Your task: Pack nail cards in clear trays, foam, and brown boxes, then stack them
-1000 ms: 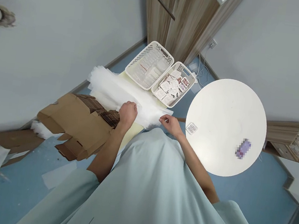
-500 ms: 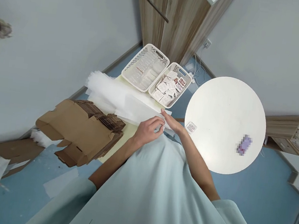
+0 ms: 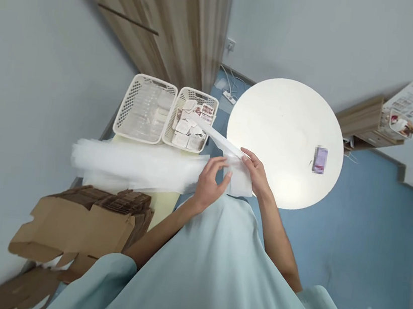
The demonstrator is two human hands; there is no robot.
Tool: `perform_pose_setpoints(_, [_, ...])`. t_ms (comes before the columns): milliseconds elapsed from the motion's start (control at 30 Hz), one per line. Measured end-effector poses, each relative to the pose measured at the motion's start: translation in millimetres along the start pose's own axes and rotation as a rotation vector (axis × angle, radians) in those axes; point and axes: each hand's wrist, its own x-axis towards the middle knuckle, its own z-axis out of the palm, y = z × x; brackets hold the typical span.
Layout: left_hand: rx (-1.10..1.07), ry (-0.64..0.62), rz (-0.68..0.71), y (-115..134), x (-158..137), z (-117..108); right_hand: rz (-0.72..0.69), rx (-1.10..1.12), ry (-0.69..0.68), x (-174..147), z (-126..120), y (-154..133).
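White sheet [image 3: 240, 180] held up in front of the pale blue garment [image 3: 210, 271], overlapping, in this view, the near left edge of the round white bench [image 3: 279, 123]; right hand [image 3: 258, 177] pinching its upper edge between thumb and fingers; left hand [image 3: 210, 184] half-curled at the sheet's left side, thumb apart from fingers, cannot tell if gripping; narrow end of sheet slanting up-left across the smaller basket [image 3: 199, 93]; pile of white sheets [image 3: 140, 166] just beside left hand; flattened cardboard [image 3: 75, 226] nearer the person.
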Motion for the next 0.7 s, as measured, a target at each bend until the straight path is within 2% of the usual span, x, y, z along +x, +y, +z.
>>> perform_pose_setpoints(33, [-0.046,0.005,-0.105,-2,6,9,-0.01,0.003,0.044,-4,-10,0])
perform_pose_setpoints(100, [-0.131,-0.068,-0.285,-7,20,29,-0.029,0.009,0.118,-11,-29,2])
perform_pose_setpoints(200, [-0.182,-0.174,-0.382,-8,38,61,-0.043,0.043,0.189,-17,-51,10])
perform_pose_setpoints(300, [-0.154,-0.166,-0.349,-1,52,92,-0.069,0.107,0.213,-19,-72,20])
perform_pose_setpoints(433, [-0.097,-0.16,-0.286,13,65,129,-0.067,0.171,0.181,-19,-105,30])
perform_pose_setpoints(700, [0.028,-0.37,-0.189,25,82,188,0.022,0.266,0.158,-7,-185,51])
